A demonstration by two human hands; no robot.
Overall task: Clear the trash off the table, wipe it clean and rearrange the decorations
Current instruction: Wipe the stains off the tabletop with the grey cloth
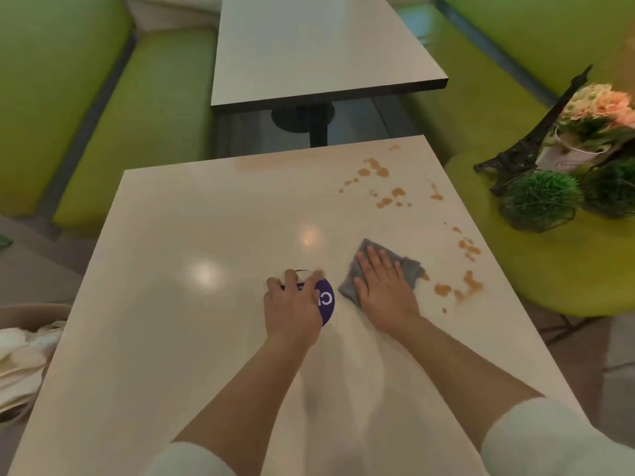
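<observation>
My right hand (pixel 383 285) lies flat, fingers straight, pressing a grey cloth (pixel 410 269) onto the cream table (pixel 171 304). Orange-brown spill stains (pixel 385 187) spread over the table's far right, with more stains (pixel 460 286) just right of the cloth. My left hand (pixel 292 304) grips a purple round container with white lettering (pixel 326 300) beside the cloth. On a green chair (pixel 567 269) to the right stand the decorations: a black Eiffel Tower model (pixel 525 142), a white pot of peach flowers (pixel 594 125) and two green grass balls (pixel 539 199).
A second table (pixel 309 46) stands beyond, flanked by green bench seats (pixel 144 115). At the lower left, a cardboard box (pixel 31 312) holds pale crumpled trash (pixel 20 355). The near table's left half shows only light reflections.
</observation>
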